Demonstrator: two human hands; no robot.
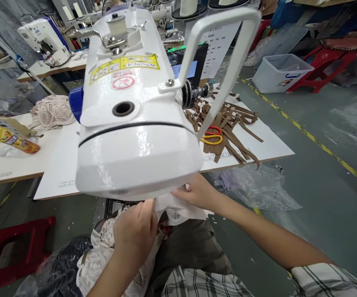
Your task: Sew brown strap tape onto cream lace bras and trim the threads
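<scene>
A large white sewing machine (138,161) fills the middle of the view and hides its needle area. Just below its head, my left hand (135,231) is closed on pale fabric, with the fingertips partly hidden. On the other side my right hand (197,192) pinches the same pale fabric (178,206), close under the machine's edge. White lace garments (101,251) hang over my lap beneath my left hand. Brown fabric strips (228,128) lie piled on the table to the right, and scissors (212,139) with red and yellow handles rest on them.
A drink bottle (14,140) and a bundle of pale lace pieces (53,110) are on the left table. Red stools (39,243) stand at lower left and upper right. A clear plastic bin (280,74) sits on the floor, with plastic bags (259,189) beside the table.
</scene>
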